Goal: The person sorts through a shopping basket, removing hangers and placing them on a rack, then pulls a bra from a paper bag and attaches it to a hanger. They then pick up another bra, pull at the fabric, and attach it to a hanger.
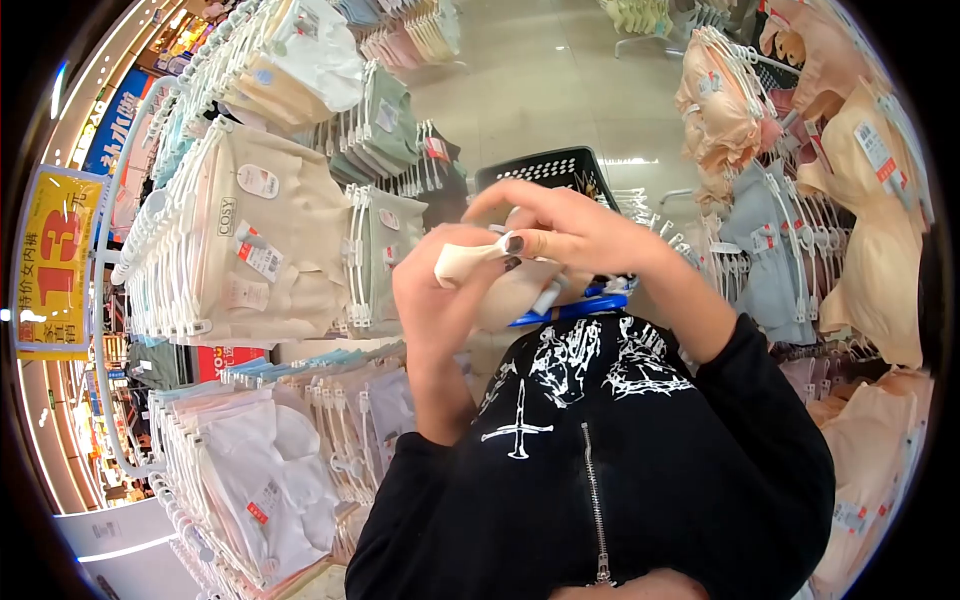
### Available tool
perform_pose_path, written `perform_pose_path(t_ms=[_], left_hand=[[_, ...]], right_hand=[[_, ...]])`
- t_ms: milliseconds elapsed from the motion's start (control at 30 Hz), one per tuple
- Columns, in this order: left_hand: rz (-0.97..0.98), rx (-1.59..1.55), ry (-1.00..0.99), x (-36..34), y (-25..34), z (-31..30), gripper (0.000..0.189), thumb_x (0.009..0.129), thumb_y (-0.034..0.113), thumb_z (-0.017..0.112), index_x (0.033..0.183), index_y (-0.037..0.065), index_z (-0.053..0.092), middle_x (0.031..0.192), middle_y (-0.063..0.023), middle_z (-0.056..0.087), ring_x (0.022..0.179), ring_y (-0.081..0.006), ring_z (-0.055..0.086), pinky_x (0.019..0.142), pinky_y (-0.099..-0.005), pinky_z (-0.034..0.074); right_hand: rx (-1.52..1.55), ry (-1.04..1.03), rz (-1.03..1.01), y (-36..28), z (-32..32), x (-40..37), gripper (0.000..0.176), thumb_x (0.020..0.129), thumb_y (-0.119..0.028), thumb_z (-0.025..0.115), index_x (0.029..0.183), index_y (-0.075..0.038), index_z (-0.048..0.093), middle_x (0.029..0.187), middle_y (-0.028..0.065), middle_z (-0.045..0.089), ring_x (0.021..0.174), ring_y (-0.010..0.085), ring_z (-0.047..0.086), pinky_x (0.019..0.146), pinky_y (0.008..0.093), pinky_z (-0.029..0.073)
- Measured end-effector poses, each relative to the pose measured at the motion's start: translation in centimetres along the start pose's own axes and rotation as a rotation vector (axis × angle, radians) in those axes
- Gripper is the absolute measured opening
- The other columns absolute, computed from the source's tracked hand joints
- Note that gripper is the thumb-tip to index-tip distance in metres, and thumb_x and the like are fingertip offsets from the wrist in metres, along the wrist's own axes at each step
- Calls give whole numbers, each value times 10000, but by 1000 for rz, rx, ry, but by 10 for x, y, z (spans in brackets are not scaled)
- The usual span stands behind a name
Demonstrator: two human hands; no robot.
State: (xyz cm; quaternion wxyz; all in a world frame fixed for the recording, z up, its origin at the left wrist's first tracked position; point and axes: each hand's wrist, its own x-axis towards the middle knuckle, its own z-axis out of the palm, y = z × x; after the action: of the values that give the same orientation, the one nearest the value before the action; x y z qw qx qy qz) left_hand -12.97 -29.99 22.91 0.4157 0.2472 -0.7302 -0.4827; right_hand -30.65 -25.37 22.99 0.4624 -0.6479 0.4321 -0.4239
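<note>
My left hand [432,275] is closed around a small cream-beige piece of fabric [468,262], part of a garment whose kind I cannot make out. My right hand [572,228] pinches the edge of that same fabric between thumb and fingers, touching the left hand. Beneath both hands, close to the black shirt, more beige material hangs, with a blue clothes hanger [570,309] across it. The hands hide where the hanger meets the fabric.
Racks of beige underwear [285,215] and white underwear [265,480] on hangers stand at left, beside a yellow price sign [58,265]. Peach garments [880,230] hang at right. A black perforated basket [535,160] is beyond the hands, above the tiled floor [530,85].
</note>
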Motion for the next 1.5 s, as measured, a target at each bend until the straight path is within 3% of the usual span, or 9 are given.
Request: perform_pose_path(t_ms=[67,267,333,400,633,733,867,1033,1500], left_hand=[[97,95,-29,1,-1,0,153,670,-59,641,814,-12,619,763,-74,604,693,-127,556,610,-234,431],[94,-26,100,-3,-2,-22,161,671,-73,621,827,-34,604,777,-74,593,697,-138,546,632,-238,431],[74,-115,235,-7,-13,-36,198,695,-57,629,888,-55,585,822,-82,596,728,-132,552,659,-230,440],[-12,-236,354,-12,-20,-49,220,709,-44,637,920,-60,575,842,-92,597,737,-129,556,673,-227,446],[-97,-251,532,-23,-53,-82,222,733,-55,609,948,-67,556,870,-104,595,752,-133,567,689,-239,459],[-113,-278,551,-29,-64,-87,221,743,-47,607,956,-65,552,876,-104,593,764,-134,567,697,-243,459],[-168,-237,555,-32,-75,-91,225,751,-24,616,963,-62,548,877,-102,596,777,-138,571,709,-251,461],[-181,-195,534,-36,-83,-96,242,751,-3,631,972,-58,549,876,-100,599,764,-138,570,706,-253,463],[-360,-300,635,-52,-113,-123,259,765,-3,613,1007,-57,540,915,-103,605,793,-162,584,718,-272,477]], right_hand=[[-169,-285,37,12,-17,6,585,881,-529,336,1167,-30,444,1029,98,537,870,186,547,706,317,447],[86,-675,262,86,-45,6,644,889,-552,260,1245,-47,441,1162,90,521,1004,197,514,884,314,390],[-114,-637,73,105,-51,-1,642,891,-547,279,1237,-37,457,1170,90,526,1012,188,508,902,292,371],[-71,-380,589,92,-50,-20,487,890,-390,453,1176,1,507,1086,84,573,985,164,516,886,266,377],[524,-367,405,155,-44,-47,393,775,-22,600,1158,7,513,1069,76,590,949,109,554,865,244,424],[592,-360,376,152,-38,-51,478,732,1,626,1183,34,472,1137,94,554,1014,114,530,898,266,412],[344,-303,346,142,-22,-54,707,640,11,670,1282,-36,376,996,21,555,800,76,486,668,199,389],[-67,-215,391,171,-2,-44,246,694,17,629,935,15,579,799,2,580,724,46,501,643,223,431],[395,28,481,183,-25,-37,237,762,-13,608,989,51,588,881,46,631,765,79,581,689,201,466]])
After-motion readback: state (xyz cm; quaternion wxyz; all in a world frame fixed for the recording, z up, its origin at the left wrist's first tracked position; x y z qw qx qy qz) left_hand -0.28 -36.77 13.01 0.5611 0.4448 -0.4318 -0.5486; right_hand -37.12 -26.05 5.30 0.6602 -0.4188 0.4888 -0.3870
